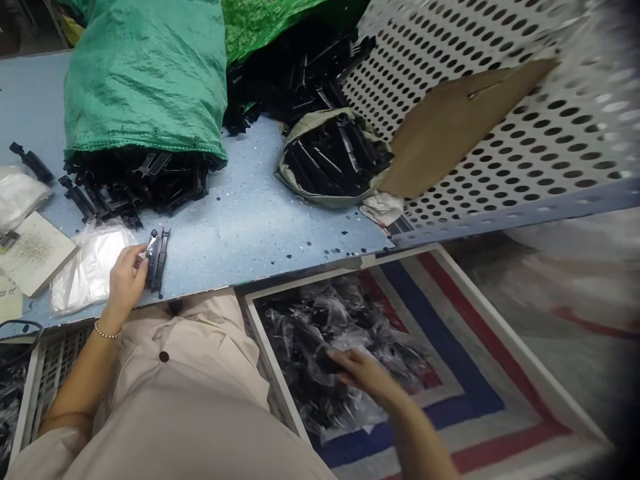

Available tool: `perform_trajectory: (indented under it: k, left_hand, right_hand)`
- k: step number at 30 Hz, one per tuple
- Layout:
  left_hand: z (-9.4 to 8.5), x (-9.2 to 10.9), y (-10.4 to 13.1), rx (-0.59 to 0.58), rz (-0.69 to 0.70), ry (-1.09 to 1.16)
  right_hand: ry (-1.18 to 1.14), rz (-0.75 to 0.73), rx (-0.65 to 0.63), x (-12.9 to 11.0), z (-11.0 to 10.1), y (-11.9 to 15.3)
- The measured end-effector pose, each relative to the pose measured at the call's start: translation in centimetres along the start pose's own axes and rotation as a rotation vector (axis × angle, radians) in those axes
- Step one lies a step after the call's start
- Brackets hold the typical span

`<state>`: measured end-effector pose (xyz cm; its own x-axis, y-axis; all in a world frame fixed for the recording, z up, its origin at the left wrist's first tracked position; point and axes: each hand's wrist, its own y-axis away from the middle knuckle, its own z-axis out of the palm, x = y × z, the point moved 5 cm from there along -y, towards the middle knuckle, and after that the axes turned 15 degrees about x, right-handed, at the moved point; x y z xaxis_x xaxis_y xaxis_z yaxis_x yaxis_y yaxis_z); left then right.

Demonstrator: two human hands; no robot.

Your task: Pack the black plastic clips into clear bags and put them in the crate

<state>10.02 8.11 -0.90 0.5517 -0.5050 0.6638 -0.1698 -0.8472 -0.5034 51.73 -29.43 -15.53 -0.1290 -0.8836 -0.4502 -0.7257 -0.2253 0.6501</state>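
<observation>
My left hand point(126, 275) rests at the table's front edge, its curled fingers closed on the side of a long black plastic part point(151, 259). A second slim black part point(161, 260) lies right beside that one. Under and left of the hand is a stack of clear plastic bags point(90, 263). Down to the right, my right hand point(361, 375) grips the end of a black part in a clear bag point(320, 357), over a white-rimmed crate point(280, 393). Similar bagged black parts point(330, 310) are heaped in the crate, on a striped red, blue and grey lining.
On the blue table point(245, 220), a green sack point(150, 80) spills black parts. An open cloth bag point(325, 193) of black parts stands before a perforated white crate point(550, 133) with a brown cardboard piece point(450, 127). A pale box point(37, 253) lies left.
</observation>
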Motion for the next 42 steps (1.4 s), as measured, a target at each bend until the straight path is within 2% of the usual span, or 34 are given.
perform_trajectory:
  k: [2,3,5,7,8,9,10,11,12,14,16,18,19,21,23,24,26,28,29,31,32,34,37,39,42]
  left_hand:
    - [-1.1,-2.2,0.0,0.061,-0.054,-0.198]
    - [-1.6,-3.0,0.2,0.076,-0.067,-0.301]
    - [-2.5,-4.3,0.8,0.068,-0.076,-0.453]
    - [-3.2,-5.2,1.2,0.050,-0.090,-0.476]
    - [-3.4,-5.7,1.2,0.038,-0.108,-0.437]
    - [-3.7,-6.2,1.2,0.029,-0.142,-0.379]
    - [-4.0,-6.8,1.1,0.031,-0.197,-0.317]
    - [-4.3,-7.5,0.9,0.044,-0.266,-0.258]
    - [-4.6,-8.1,0.7,0.062,-0.340,-0.201]
    - [-5.1,-9.3,0.3,0.088,-0.468,-0.095]
    - [-5.4,-10.1,0.1,0.076,-0.540,0.007]
    - [-5.7,-10.7,0.1,0.067,-0.590,0.067]
    - [-5.9,-11.0,0.2,0.076,-0.615,0.064]
    - [-6.2,-11.2,0.5,0.096,-0.662,0.026]
    - [-6.0,-10.9,0.8,0.119,-0.690,0.037]
    - [-5.6,-10.4,0.9,0.140,-0.693,0.074]
    - [-4.6,-9.2,1.2,0.179,-0.690,0.187]
    - [-3.0,-7.9,1.6,0.173,-0.695,0.295]
    - [-2.2,-7.3,1.8,0.151,-0.695,0.335]
    - [-1.1,-6.6,2.3,0.111,-0.676,0.360]
    - [-1.1,-6.4,2.4,0.106,-0.659,0.341]
    - [-1.8,-6.3,2.4,0.109,-0.581,0.238]
    - [-3.1,-5.9,1.9,0.040,-0.370,0.084]
    - [-3.0,-5.5,1.5,-0.009,-0.325,0.072]
    - [-1.2,-5.7,1.2,-0.062,-0.494,0.167]
  right_hand:
    - [0.102,-0.051,0.002,-0.7,4.1,-0.1]
    - [0.143,-0.085,-0.064,-1.7,6.1,0.2]
    - [0.164,-0.172,-0.303,-5.3,9.4,1.9]
    - [0.116,-0.307,-0.578,-10.7,11.7,5.1]
    - [0.073,-0.430,-0.702,-14.1,12.7,7.1]
    - [0.047,-0.592,-0.793,-17.7,13.6,9.3]
    - [0.029,-0.787,-0.809,-21.5,14.5,11.4]
    - [0.003,-0.992,-0.734,-25.2,15.5,13.3]
    - [-0.021,-1.186,-0.588,-28.7,16.6,15.0]
    - [0.048,-1.535,-0.356,-34.2,19.5,18.2]
    - [0.268,-1.775,-0.274,-37.4,23.0,20.1]
    - [0.527,-1.875,-0.258,-38.9,25.3,19.9]
    - [0.625,-1.879,-0.256,-39.1,25.8,19.3]
    - [0.693,-1.811,-0.259,-39.1,25.4,17.2]
    - [0.563,-1.655,-0.330,-38.5,24.2,15.2]
    - [0.428,-1.539,-0.412,-37.9,23.7,14.5]
    - [0.082,-1.235,-0.659,-36.3,23.8,14.2]
    - [-0.228,-0.900,-0.919,-34.5,25.5,15.3]
    - [-0.333,-0.758,-1.010,-33.7,26.7,16.2]
    - [-0.431,-0.574,-1.088,-32.7,29.3,17.6]
    - [-0.444,-0.530,-1.079,-32.5,30.2,17.9]
    - [-0.446,-0.529,-0.972,-32.6,31.1,17.4]
    - [-0.437,-0.614,-0.786,-33.1,30.0,15.4]
    - [-0.435,-0.592,-0.808,-32.8,29.2,14.7]
    - [-0.470,-0.474,-0.953,-32.0,29.1,15.0]
